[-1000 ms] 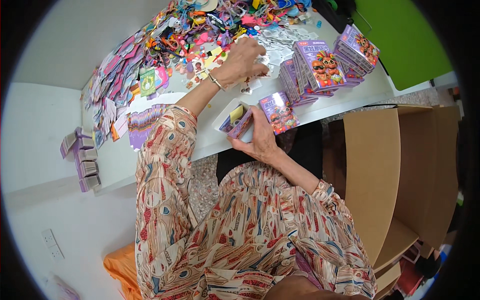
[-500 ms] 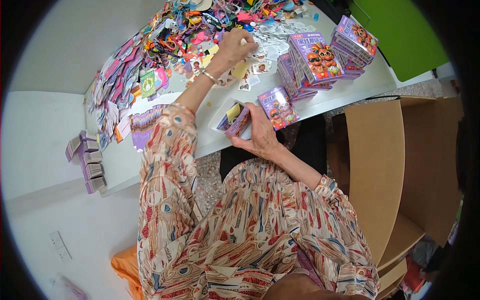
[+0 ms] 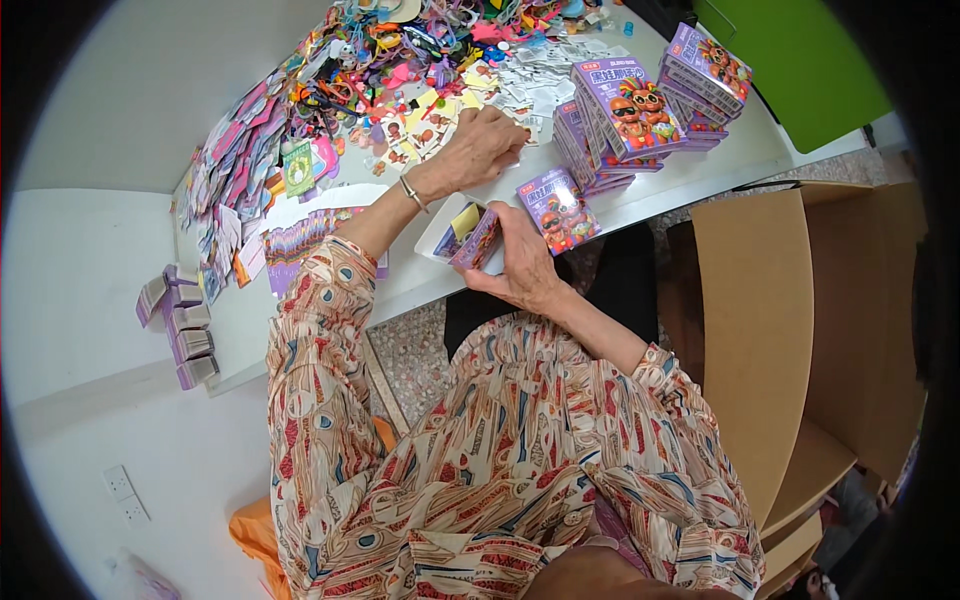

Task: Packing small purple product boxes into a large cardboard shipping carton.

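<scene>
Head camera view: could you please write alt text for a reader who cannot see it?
The right hand holds a small open purple box at the white table's edge, while the left hand reaches to small picture cards. Stacked purple boxes stand to the right.

On the table (image 3: pixel 690 185), the open box (image 3: pixel 470 235) sits at the near edge in the right hand (image 3: pixel 520 265), with a closed box (image 3: pixel 560 208) just to its right. The left hand (image 3: pixel 478 150) rests farther in, beyond the open box, on the small cards (image 3: pixel 425 125). Behind those lies a heap of small toys (image 3: pixel 400 50). Stacks of boxes (image 3: pixel 625 110) stand to the right of the left hand. Flat box blanks (image 3: pixel 225 200) spread along the table's left part, and folded blanks (image 3: pixel 180 325) lie at its far left end.
</scene>
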A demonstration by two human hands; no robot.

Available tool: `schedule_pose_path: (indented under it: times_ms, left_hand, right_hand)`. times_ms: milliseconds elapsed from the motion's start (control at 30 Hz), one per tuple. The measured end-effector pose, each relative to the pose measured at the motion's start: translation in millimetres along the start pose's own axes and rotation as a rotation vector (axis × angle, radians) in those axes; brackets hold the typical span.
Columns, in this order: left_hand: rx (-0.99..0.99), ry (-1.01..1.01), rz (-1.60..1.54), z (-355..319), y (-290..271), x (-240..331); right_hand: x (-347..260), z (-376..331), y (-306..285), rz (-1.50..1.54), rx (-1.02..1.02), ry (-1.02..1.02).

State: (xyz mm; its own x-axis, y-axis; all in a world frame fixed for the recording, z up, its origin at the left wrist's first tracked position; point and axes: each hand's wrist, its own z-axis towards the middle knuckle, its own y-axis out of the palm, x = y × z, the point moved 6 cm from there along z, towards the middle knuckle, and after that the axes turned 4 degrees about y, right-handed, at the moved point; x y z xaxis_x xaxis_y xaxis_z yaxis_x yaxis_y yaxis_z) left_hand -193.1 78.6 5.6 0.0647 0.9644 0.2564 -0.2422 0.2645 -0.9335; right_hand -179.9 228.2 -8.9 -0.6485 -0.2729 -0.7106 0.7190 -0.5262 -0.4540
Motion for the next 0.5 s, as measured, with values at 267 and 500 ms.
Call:
schedule_pose_path:
  times_ms: [267,500]
  left_hand:
    - [-0.056,-0.082,0.056,1,8,-3]
    - [-0.216,-0.13,0.068,11,4,-7]
  right_hand:
    - [3,-1,0,0.026,0.016,0.023]
    - [3,-1,1,0.019,-0.005,0.031]
